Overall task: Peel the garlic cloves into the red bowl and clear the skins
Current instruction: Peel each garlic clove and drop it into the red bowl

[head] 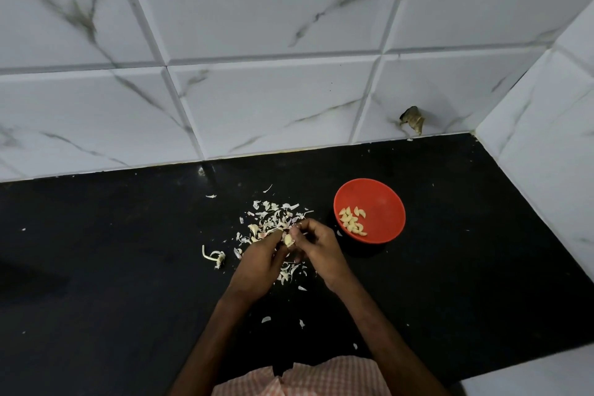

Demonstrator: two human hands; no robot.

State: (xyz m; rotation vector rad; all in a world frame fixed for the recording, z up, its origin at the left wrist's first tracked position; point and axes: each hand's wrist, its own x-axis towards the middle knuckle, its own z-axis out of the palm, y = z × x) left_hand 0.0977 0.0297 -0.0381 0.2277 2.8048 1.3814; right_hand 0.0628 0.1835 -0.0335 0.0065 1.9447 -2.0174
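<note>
A pale garlic clove (288, 239) sits between both hands above the black counter (112, 251). My left hand (262, 262) pinches it from the left, and the fingertips of my right hand (316, 246) pinch it from the right. The red bowl (382, 202) stands just right of my hands and holds several peeled cloves (353, 221). Loose white garlic skins (273, 215) lie scattered behind and under my hands. A bare garlic stem with root (214, 256) lies left of my left hand.
White marble-pattern tiles form the back wall (257, 90) and a side wall (546, 154) at the right, meeting in a corner. A dark chipped spot (412, 119) marks the back wall near the counter. A few stray skins (266, 319) lie nearer me.
</note>
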